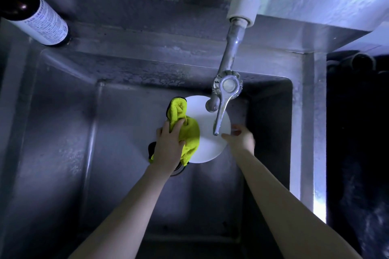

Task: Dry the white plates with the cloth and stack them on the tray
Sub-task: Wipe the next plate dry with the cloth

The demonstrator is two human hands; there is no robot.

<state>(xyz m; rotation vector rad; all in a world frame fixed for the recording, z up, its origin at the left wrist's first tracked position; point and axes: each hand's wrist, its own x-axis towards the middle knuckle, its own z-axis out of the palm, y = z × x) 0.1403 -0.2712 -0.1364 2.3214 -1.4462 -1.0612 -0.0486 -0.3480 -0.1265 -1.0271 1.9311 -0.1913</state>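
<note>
Drying step: left hand [168, 146] fingers clench yellow cloth [190, 132] on white plate [210, 147], right hand [242, 139] pinches its rim; next probably requires rotating it.

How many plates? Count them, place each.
1. The plate is over the sink, right hand at its rim, left hand pressing cloth on it. Others may be hidden.

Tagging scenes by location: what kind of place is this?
Likely a kitchen wash-up area, perhaps commercial: a deep stainless steel sink, a lever tap over it, and a white plate with a yellow cloth on it.
</note>
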